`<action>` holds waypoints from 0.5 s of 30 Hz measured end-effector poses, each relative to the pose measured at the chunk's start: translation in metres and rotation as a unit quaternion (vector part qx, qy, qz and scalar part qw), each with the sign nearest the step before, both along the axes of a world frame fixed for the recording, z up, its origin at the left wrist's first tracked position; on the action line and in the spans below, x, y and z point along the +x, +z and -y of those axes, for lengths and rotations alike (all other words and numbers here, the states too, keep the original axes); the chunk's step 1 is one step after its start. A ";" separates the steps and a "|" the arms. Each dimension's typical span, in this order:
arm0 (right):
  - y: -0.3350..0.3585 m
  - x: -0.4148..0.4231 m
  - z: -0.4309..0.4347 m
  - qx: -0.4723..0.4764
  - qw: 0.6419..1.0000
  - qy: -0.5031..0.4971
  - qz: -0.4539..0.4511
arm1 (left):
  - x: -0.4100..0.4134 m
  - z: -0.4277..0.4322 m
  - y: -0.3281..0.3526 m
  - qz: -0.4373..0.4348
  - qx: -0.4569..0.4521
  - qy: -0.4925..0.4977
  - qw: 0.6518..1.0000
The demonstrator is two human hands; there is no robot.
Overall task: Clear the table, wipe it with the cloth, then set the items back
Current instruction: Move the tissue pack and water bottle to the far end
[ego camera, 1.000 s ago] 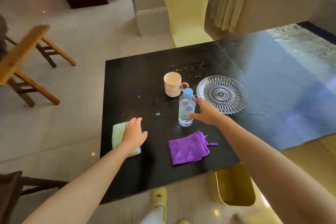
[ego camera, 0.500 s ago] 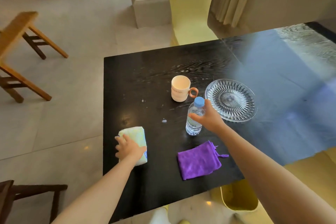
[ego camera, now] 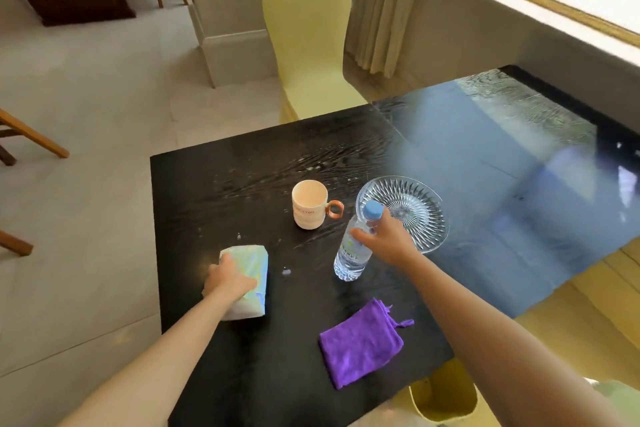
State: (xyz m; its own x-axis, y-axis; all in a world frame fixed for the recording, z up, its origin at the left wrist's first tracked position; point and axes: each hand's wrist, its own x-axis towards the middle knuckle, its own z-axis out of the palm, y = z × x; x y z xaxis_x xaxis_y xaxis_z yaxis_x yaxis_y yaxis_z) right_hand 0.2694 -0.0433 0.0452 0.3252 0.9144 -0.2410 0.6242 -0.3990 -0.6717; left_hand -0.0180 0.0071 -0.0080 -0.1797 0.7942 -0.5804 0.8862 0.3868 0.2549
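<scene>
Since a second ago my right hand [ego camera: 388, 240] has closed around the bottle [ego camera: 354, 248], seemingly lifting it; left hand [ego camera: 229, 279] grips the tissue pack [ego camera: 250, 279]. Cloth [ego camera: 362, 343] lies on the tabletop [ego camera: 214, 191] between my forearms.

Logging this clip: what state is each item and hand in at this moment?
Water bottle: capped, tilted, held.
Right hand: wrapped round bottle.
Tissue pack: lying flat.
Left hand: closing on pack.
Mug: upright, empty.
Glass plate: empty.
Purple cloth: folded, untouched.
</scene>
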 end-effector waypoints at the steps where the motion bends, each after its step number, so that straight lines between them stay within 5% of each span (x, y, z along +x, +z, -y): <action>1: 0.007 0.004 -0.003 0.005 1.000 0.005 0.006 | 0.006 -0.010 0.011 0.016 0.015 -0.012 1.000; 15: 0.091 0.120 0.024 0.064 0.997 -0.025 0.037 | 0.163 -0.012 0.117 0.122 0.106 -0.209 0.964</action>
